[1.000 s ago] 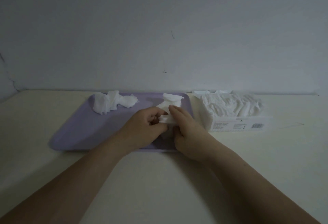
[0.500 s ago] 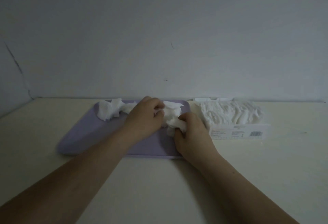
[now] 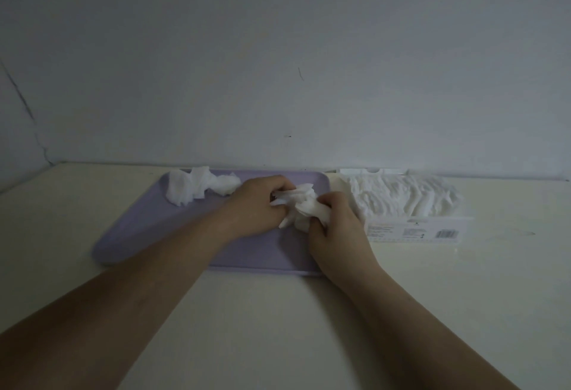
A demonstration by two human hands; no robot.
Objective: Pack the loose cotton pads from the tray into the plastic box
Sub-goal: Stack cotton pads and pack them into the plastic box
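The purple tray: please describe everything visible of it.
The tray is flat, rectangular, lilac, round-cornered, low-rimmed, apparently plastic. It lies on the table, left of the plastic box. Loose cotton pads lie in its far left corner; the left hand and right hand grip a pad bunch over its right part.

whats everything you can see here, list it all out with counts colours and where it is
tray: one, lilac, middle of the table
loose cotton pads: a small heap, number unclear, white, far left corner of the tray
held cotton pads: one crumpled bunch, white, above the right part of the tray, between both hands
plastic box: one, clear with a printed label, just right of the tray
packed pads: many, white, filling the box
table: one, cream, under everything
wall: one, pale grey, behind the table, with a crack at left
left hand: one, grips the bunch from the left
right hand: one, grips the bunch from the right
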